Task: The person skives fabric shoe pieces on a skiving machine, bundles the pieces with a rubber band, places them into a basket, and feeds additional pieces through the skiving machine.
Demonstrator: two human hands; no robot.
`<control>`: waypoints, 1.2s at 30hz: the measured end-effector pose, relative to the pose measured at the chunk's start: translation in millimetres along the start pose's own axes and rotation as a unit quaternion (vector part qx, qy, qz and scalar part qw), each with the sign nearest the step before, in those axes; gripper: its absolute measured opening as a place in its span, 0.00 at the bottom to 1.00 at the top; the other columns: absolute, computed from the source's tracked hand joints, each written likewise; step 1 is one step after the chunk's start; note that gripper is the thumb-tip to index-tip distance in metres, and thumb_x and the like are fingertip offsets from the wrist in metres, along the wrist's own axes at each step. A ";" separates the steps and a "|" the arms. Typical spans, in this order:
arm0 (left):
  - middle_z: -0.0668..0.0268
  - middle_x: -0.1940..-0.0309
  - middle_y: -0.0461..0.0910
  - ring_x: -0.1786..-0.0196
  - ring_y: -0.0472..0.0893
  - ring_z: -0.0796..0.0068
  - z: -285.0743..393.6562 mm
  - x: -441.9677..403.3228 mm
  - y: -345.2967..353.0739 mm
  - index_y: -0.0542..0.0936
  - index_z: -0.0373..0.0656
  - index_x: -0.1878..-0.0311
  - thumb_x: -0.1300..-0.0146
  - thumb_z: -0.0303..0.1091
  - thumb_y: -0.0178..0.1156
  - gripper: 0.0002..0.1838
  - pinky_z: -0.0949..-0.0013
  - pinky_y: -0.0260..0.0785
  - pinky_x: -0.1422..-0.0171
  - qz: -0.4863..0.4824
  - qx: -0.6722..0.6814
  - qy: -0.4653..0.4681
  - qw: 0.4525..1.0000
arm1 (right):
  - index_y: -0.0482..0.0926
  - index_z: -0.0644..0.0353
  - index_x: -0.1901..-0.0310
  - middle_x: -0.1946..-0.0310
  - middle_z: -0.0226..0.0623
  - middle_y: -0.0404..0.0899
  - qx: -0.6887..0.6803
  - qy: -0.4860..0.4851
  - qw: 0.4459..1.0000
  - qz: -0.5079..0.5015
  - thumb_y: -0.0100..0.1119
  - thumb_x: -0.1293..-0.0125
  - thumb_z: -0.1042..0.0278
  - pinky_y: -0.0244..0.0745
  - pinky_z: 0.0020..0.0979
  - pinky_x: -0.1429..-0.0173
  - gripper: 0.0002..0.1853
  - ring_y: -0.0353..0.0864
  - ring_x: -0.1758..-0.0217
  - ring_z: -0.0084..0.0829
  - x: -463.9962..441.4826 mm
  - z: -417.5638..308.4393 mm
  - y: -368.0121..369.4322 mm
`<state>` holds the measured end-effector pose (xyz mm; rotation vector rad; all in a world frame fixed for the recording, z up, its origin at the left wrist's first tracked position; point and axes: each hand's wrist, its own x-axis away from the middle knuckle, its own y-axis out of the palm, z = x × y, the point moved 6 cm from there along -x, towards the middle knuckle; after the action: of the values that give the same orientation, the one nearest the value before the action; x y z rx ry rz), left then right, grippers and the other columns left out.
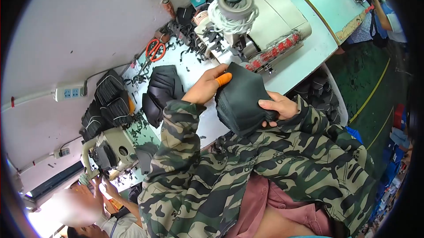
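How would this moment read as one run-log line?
Left hand: holding dark stack | Right hand: holding same stack | Machine: beyond stack | Scissors: on table

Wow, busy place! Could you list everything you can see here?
Sewing machine: one, cream, top centre
Second machine: one, cream, lower left
Thread: one bunch, white, top centre
Scissors: one, orange-red handles, on table
Held stack: one, black, between hands
Bundles: several, black, left
Scraps: many, dark, on table
Basket: one, white, right
Sockets: two, white, left wall
Floor: green, right
Other people: at least two, edges
Left hand, right hand: bare, centre
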<state>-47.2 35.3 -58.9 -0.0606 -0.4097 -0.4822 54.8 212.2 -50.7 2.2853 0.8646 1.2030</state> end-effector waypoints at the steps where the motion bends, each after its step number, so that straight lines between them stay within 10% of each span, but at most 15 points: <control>1: 0.64 0.62 0.83 0.62 0.79 0.74 -1.6 -2.5 0.5 0.78 0.32 0.47 0.33 0.35 0.56 0.17 0.71 0.71 0.52 -0.030 -0.058 -0.032 0.997 | 0.64 0.54 0.39 0.59 0.34 0.78 -0.006 -0.004 1.000 -0.010 0.51 0.29 0.52 0.68 0.19 0.77 0.23 0.79 0.70 0.22 2.9 2.4 0.5; 6: 0.49 0.71 0.83 0.67 0.82 0.61 3.4 -13.2 -4.7 0.83 0.33 0.59 0.38 0.38 0.61 0.15 0.64 0.72 0.57 0.070 -0.299 -0.051 0.950 | 0.68 0.57 0.44 0.62 0.37 0.79 -0.071 0.039 0.997 0.004 0.52 0.31 0.55 0.69 0.23 0.79 0.20 0.80 0.71 0.27 -12.2 13.2 -7.7; 16: 0.63 0.71 0.83 0.69 0.77 0.78 12.1 -19.8 -10.1 0.83 0.33 0.59 0.36 0.36 0.60 0.14 0.71 0.69 0.62 -0.004 -0.225 -0.062 0.972 | 0.71 0.59 0.47 0.64 0.36 0.80 -0.066 0.009 0.997 -0.027 0.53 0.31 0.52 0.69 0.22 0.79 0.20 0.80 0.71 0.26 -8.4 6.3 -19.6; 20: 0.67 0.68 0.82 0.67 0.76 0.80 -8.9 7.0 1.9 0.82 0.34 0.56 0.35 0.30 0.59 0.10 0.76 0.68 0.63 -0.048 0.035 -0.118 0.991 | 0.72 0.60 0.47 0.63 0.32 0.80 0.032 -0.031 0.999 -0.014 0.51 0.29 0.50 0.67 0.19 0.78 0.21 0.79 0.71 0.23 -4.5 12.3 -12.1; 28: 0.66 0.73 0.82 0.71 0.76 0.80 8.3 -22.1 -8.5 0.83 0.31 0.59 0.34 0.32 0.57 0.12 0.73 0.70 0.63 0.045 -0.268 -0.077 0.959 | 0.72 0.61 0.47 0.62 0.34 0.80 0.044 -0.011 0.999 0.022 0.49 0.28 0.48 0.70 0.22 0.78 0.22 0.81 0.69 0.24 -7.4 6.6 0.5; 32: 0.66 0.71 0.82 0.65 0.78 0.79 16.4 -9.9 -9.9 0.82 0.30 0.61 0.35 0.28 0.58 0.09 0.75 0.70 0.59 0.013 -0.224 -0.054 0.973 | 0.74 0.61 0.48 0.64 0.34 0.81 -0.057 -0.033 0.998 0.000 0.50 0.28 0.50 0.70 0.21 0.79 0.21 0.81 0.71 0.24 -6.5 17.0 -7.3; 34: 0.67 0.69 0.82 0.63 0.78 0.80 2.7 14.5 -4.6 0.81 0.30 0.60 0.35 0.28 0.58 0.09 0.77 0.70 0.57 0.006 0.083 -0.108 0.991 | 0.74 0.62 0.49 0.65 0.35 0.81 -0.015 -0.069 0.997 0.027 0.50 0.28 0.51 0.69 0.20 0.80 0.21 0.80 0.73 0.23 -2.9 16.8 -13.6; 36: 0.68 0.68 0.82 0.64 0.77 0.82 -1.9 14.1 6.3 0.81 0.29 0.57 0.34 0.30 0.58 0.11 0.77 0.70 0.57 -0.010 0.101 -0.133 0.986 | 0.74 0.63 0.49 0.65 0.36 0.81 0.007 -0.077 0.997 0.032 0.49 0.28 0.51 0.68 0.19 0.81 0.21 0.80 0.73 0.23 -0.9 19.0 -9.1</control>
<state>-32.3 34.4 -54.8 0.0752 -0.7207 -0.4511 67.3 216.8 -67.0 2.3962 0.7514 1.0336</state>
